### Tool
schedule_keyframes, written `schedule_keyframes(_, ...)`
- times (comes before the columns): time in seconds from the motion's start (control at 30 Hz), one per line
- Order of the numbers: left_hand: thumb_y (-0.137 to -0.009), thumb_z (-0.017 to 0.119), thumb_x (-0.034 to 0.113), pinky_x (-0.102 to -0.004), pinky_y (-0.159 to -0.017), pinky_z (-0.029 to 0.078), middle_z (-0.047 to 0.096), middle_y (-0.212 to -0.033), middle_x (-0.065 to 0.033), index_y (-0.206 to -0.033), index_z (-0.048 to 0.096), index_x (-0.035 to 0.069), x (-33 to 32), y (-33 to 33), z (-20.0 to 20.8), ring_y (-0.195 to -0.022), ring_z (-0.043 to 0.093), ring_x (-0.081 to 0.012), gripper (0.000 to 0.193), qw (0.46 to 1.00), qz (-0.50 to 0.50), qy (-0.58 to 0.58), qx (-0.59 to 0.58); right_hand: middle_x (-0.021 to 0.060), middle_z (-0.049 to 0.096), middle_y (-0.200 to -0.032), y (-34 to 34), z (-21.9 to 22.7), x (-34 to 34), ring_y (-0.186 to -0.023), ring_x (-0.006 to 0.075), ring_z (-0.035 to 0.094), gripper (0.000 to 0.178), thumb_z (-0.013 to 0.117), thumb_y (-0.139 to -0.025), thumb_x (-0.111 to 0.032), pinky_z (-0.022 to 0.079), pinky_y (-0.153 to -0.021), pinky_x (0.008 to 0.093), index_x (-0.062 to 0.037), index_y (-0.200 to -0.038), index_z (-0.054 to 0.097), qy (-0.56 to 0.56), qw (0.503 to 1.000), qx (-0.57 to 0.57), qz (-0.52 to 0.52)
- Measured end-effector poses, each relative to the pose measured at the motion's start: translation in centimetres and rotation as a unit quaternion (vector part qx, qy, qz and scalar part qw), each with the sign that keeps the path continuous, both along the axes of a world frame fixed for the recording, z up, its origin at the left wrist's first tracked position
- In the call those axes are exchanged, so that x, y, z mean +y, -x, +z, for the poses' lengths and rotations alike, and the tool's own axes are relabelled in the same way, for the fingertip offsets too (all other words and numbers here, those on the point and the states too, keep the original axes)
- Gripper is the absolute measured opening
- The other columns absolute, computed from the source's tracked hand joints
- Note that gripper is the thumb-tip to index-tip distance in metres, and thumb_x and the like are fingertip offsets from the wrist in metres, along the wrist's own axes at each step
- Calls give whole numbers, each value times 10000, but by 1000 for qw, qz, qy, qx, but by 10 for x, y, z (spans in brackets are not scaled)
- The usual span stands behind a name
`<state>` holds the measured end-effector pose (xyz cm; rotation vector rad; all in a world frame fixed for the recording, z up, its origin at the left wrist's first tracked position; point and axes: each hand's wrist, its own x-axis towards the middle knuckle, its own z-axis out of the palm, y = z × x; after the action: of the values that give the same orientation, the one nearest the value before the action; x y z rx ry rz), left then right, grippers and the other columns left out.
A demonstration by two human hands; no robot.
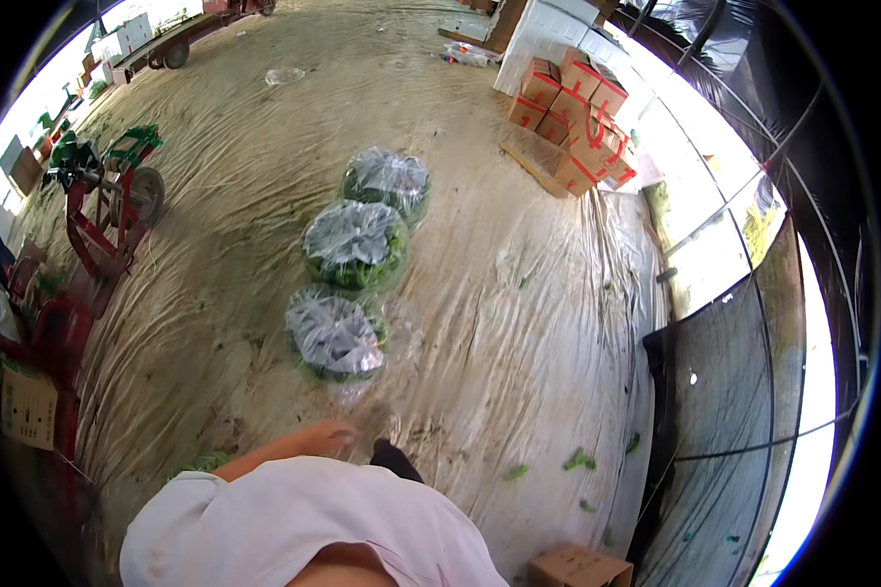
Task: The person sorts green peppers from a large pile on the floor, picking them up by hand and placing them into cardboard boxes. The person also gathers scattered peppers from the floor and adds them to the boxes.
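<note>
My left hand [337, 437] reaches across in front of my body, low over the floor sheet, its fingers too smeared to read. Just beyond it lies the loose end of a clear plastic bag [335, 338] packed with green vegetables. Two more clear bags of greens, a middle bag [355, 240] and a far bag [386, 181], stand behind it in a row leading away from me. I cannot make out whether the hand touches anything. My right hand does not show. A dark shoe or trouser leg [395, 460] is beside the left hand.
A red wheeled vehicle [93, 230] stands at left, a printed carton [29, 406] near it. Stacked brown cartons with red tape [578, 117] are at far right. Green scraps [579, 459] and a carton [579, 566] lie at near right, beside a dark mesh panel [719, 391].
</note>
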<state>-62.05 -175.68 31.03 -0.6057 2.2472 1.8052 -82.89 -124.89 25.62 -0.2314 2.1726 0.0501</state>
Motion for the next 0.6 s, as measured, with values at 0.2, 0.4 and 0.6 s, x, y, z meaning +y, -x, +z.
schedule_keyframes(0.2, -816, 553, 337, -484, -820, 477, 632, -1035, -219, -1018, 668, 70, -117, -107, -100, -969, 589, -406, 355, 909, 77, 250, -325, 219, 603, -1123, 271, -36, -167, -1067, 370, 565, 467, 539, -855, -333, 451, -902, 461, -20, -1201, 533, 123, 962, 98, 225)
schedule_keyframes(0.4, -795, 586, 328, -468, -810, 484, 651, -986, -191, -910, 700, 71, -163, -127, -52, -948, 622, -328, 304, 753, -66, 264, -599, 224, 585, -1152, 405, 106, -508, -1089, 361, 553, 422, 620, -837, -242, 438, -929, 395, 3, -1176, 565, 517, 847, 67, 101)
schedule_keyframes(0.6, -803, 573, 310, -470, -818, 481, 646, -1011, -177, -924, 694, 89, -244, 69, -66, -952, 613, -346, 280, 789, 7, 215, -576, 214, 613, -1005, 528, 81, -683, -959, 384, 577, 371, 602, -838, -221, 453, -838, 430, 8, -1127, 566, 579, 783, -21, 227)
